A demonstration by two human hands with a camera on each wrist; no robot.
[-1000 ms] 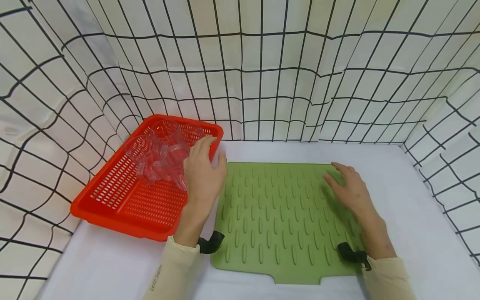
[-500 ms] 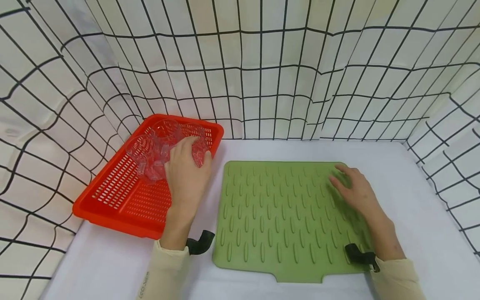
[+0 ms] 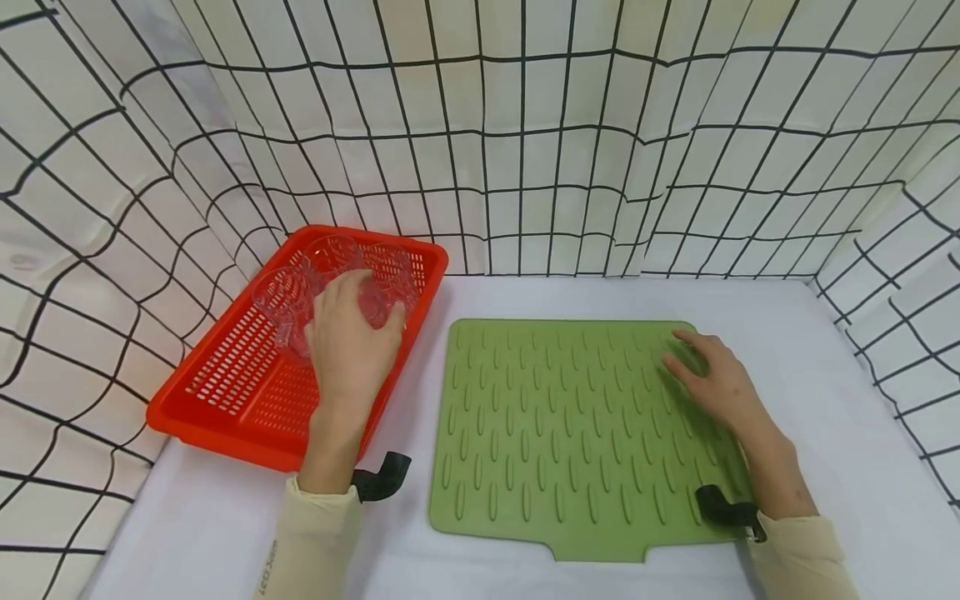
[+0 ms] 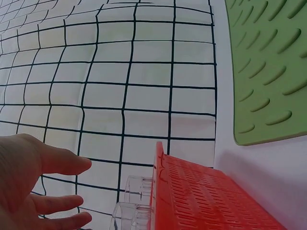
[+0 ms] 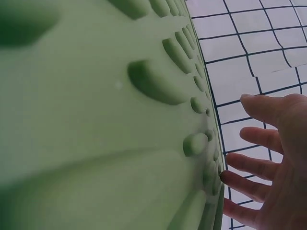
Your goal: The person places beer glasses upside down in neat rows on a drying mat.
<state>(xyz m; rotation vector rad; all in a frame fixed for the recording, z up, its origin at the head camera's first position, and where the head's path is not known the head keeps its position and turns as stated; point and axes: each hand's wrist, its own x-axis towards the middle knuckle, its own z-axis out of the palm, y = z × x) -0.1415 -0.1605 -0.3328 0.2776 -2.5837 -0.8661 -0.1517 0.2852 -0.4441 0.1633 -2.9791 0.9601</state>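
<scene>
Several clear cups point(image 3: 332, 254) stand close together at the far end of a red perforated basket point(image 3: 198, 432), left of centre. Over them reaches my left hand point(image 3: 349, 337), its thumb and fingers spread apart, hiding part of the group. In the left wrist view nothing lies between that thumb and the fingers, and two cups point(image 4: 129, 215) show past the basket's rim. A green ridged mat point(image 3: 570, 467) lies flat right of the basket. Above its right side hovers my right hand point(image 3: 716, 383), fingers loosely extended and holding nothing.
A white cloth point(image 3: 405, 467) covers the table. White walls with a black grid point(image 3: 555, 158) enclose its back and sides. Dark wrist mounts point(image 3: 382, 477) stick out by both cuffs.
My left hand has moved left from the basket's right rim to above the cups. The right hand has drifted slightly right over the mat.
</scene>
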